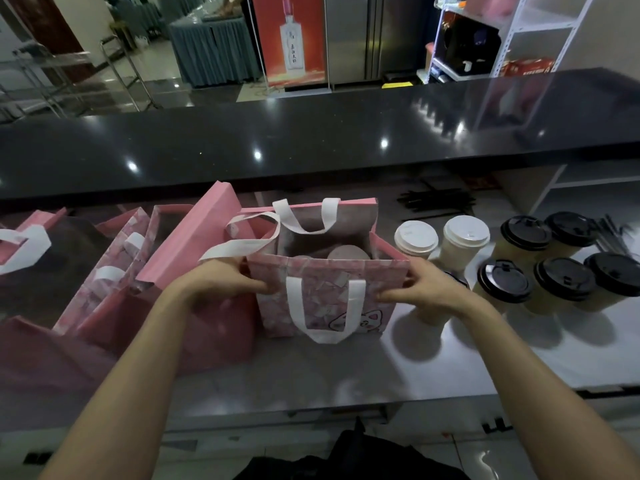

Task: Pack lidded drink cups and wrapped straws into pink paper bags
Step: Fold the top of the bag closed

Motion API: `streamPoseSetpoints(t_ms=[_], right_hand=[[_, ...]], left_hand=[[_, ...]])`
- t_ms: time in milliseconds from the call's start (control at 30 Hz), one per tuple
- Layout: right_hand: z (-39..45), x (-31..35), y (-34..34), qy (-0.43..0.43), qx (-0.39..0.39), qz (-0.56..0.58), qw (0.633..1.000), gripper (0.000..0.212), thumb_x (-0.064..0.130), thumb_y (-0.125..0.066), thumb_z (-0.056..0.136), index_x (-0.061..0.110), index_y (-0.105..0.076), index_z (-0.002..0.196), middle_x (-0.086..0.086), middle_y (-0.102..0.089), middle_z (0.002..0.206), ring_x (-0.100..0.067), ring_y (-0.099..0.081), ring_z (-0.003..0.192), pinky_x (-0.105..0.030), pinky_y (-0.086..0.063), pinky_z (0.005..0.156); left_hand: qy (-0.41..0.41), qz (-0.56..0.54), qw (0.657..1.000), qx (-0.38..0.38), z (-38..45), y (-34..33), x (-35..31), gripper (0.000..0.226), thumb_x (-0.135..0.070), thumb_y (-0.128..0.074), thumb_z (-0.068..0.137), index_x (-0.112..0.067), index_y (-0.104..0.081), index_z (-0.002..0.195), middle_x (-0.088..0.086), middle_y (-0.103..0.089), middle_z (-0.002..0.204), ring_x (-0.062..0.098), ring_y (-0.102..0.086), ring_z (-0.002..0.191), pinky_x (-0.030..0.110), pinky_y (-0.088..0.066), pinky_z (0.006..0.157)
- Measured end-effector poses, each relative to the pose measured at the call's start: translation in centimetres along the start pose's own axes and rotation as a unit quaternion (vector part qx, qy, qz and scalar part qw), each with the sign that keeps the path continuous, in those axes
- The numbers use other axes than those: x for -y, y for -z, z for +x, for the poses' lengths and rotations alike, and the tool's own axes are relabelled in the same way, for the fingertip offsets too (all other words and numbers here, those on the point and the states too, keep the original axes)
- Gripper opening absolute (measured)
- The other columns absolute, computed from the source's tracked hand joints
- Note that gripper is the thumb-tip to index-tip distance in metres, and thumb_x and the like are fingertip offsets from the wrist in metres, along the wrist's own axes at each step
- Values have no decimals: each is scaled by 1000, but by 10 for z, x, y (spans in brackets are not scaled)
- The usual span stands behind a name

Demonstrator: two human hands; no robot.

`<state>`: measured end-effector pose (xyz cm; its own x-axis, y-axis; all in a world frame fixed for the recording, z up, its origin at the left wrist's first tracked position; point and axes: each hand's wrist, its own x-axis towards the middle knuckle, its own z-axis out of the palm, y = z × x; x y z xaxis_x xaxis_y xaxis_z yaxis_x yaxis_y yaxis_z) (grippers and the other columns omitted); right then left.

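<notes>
An open pink paper bag with white handles and a cat drawing stands on the steel worktop in front of me. Two lidded cups show inside it. My left hand pinches the bag's left top corner, and my right hand pinches its right top corner. To the right stand two white-lidded cups and several black-lidded cups. Black wrapped straws lie in a heap behind the cups.
More pink bags stand and lean to the left of the open one. A dark raised counter runs across behind the worktop. More straws lie at the far right.
</notes>
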<state>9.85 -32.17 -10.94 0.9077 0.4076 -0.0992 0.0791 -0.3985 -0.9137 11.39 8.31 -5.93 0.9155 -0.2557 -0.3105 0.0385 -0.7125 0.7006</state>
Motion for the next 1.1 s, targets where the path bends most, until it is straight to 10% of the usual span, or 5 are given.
streamPoseSetpoints(t_ms=[300,400,567,933,1100], right_hand=[[47,31,55,15,46,-97,994,74,58,-101,50,45,-72,118,29,1,176,-4,-10,163,-40,-22,129],[60,40,62,8,64,-127,990,71,59,-102,52,39,-75,115,27,-14,173,-11,-23,162,-44,-22,133],[64,41,59,34,-16,-126,991,52,47,-101,59,30,-74,99,18,-53,144,-7,-54,137,-48,-36,128],[54,49,43,41,-64,-162,984,95,20,-100,75,38,-46,152,11,-63,126,-4,-61,122,-34,-45,113],[55,51,41,62,-73,-214,972,53,13,-95,80,26,-70,125,12,-68,126,-9,-63,120,-44,-50,111]], left_hand=[[-60,-30,998,-9,22,31,-14,51,-15,-97,69,-36,-69,107,-7,-74,114,16,-73,106,24,-59,83],[-52,-41,998,0,27,36,-19,51,-19,-96,65,-23,-71,109,-5,-69,127,25,-69,116,42,-55,104],[-66,29,996,-48,23,42,-15,56,-26,-102,73,-50,-75,116,-34,-62,129,-3,-60,124,10,-49,96],[-61,5,982,-180,16,23,-12,81,-38,-103,68,-57,-54,129,-51,-66,100,-24,-65,93,3,-52,77],[-75,22,970,-230,19,16,-5,71,-47,-102,64,-54,-51,113,-18,-74,98,1,-74,92,32,-63,80]])
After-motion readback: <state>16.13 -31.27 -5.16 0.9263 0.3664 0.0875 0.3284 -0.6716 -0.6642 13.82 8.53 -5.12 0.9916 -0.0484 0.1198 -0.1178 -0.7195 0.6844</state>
